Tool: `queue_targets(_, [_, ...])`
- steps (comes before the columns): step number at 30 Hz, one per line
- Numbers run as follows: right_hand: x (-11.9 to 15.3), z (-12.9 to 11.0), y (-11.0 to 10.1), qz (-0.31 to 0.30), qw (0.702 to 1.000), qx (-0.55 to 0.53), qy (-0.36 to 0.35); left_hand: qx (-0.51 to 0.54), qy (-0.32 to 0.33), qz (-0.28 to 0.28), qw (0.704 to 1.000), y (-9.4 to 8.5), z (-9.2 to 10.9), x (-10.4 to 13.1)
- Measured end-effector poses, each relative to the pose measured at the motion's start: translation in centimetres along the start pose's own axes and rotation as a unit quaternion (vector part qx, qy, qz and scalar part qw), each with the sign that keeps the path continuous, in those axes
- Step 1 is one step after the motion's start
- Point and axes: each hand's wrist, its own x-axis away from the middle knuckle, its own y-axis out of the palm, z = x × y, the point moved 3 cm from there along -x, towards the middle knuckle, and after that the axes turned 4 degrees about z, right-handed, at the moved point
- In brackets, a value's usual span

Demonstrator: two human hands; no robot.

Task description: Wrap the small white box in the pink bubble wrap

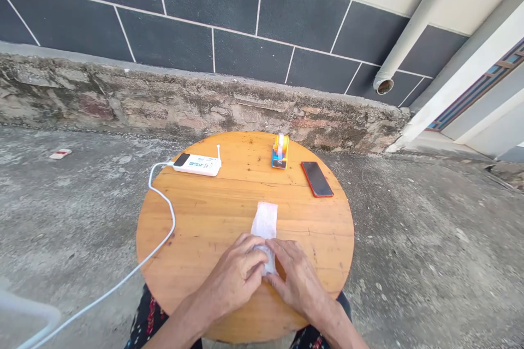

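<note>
A white, crinkled strip lies lengthwise near the front middle of the round wooden table. It looks like tissue or thin wrap; which one I cannot tell. Its near end is bunched or folded between my hands. My left hand curls its fingers over the left side of that end. From the right, my right hand pinches the same end with thumb and fingers. Whether something sits inside the bunched part is hidden.
At the table's back left lies a white device with a white cable running off leftward. A small tape dispenser stands at the back, and a red-edged phone lies right of it. Behind is a stone-based wall.
</note>
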Motion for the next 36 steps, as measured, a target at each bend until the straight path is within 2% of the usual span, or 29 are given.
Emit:
queue_targets(7, [0.3, -0.6, -0.9, -0.032, 0.995, -0.088, 0.045, 0.059, -0.029, -0.061, 0.996, -0.8, 1.3, 1.5])
queue_targets(12, [-0.2, -0.4, -1.4, -0.071, 0.984, -0.122, 0.107, 0.056, -0.053, -0.104, 0.992, -0.8, 0.8, 2.2])
queue_targets(15, [-0.9, -0.1, -1.5, -0.110, 0.975, -0.154, 0.114, 0.055, -0.049, -0.102, 0.992, -0.7, 0.2, 2.0])
queue_targets(18, [-1.6, 0.1, -1.5, -0.139, 0.968, -0.187, 0.089, 0.075, -0.038, -0.092, 0.992, -0.8, -0.2, 1.5])
queue_targets(28, [-2.6, 0.8, -1.5, -0.145, 0.982, -0.105, 0.053, 0.108, -0.102, -0.131, 0.980, -1.6, -1.5, -0.5])
queue_targets(32, [-1.4, 0.5, -1.9, -0.092, 0.990, -0.087, 0.059, 0.117, -0.123, -0.137, 0.976, -1.5, -1.8, -0.9])
queue_targets(36, [0.2, 0.1, -1.0, -0.058, 0.997, -0.028, 0.033, 0.111, -0.129, -0.146, 0.974, -1.3, -1.9, -1.0])
